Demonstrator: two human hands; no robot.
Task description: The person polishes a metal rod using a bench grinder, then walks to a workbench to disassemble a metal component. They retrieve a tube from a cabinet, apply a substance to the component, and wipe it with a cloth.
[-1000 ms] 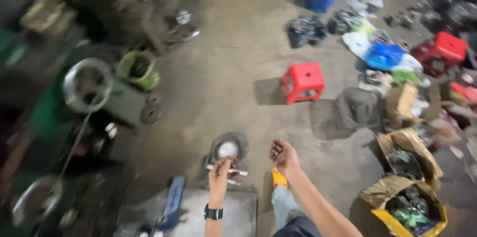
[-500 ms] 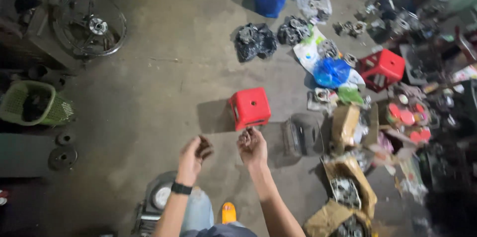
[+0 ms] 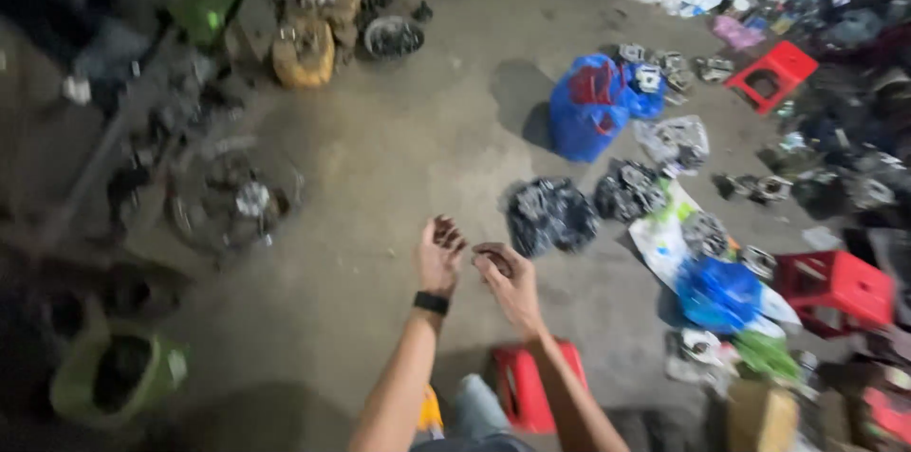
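Note:
My two hands are raised side by side over the concrete floor. My left hand (image 3: 438,258) wears a black wristwatch; its fingers are curled and dark with grease, and the blur hides whether anything is in them. My right hand (image 3: 508,283) is just to its right, almost touching it, with fingertips pinched on what looks like a small dark part (image 3: 493,258). Below my forearms is a red plastic stool (image 3: 520,387).
Black bags of metal parts (image 3: 550,215) lie just past my hands, with a blue bag (image 3: 588,106) further off. Red stools (image 3: 833,286) and a smaller blue bag (image 3: 721,293) crowd the right. A wheel (image 3: 232,201), a green bucket (image 3: 114,376) and a yellow container (image 3: 304,54) are left.
The view has swung further across the floor. Both hands have risen and stayed close together; the metal piece held a second ago is no longer visible.

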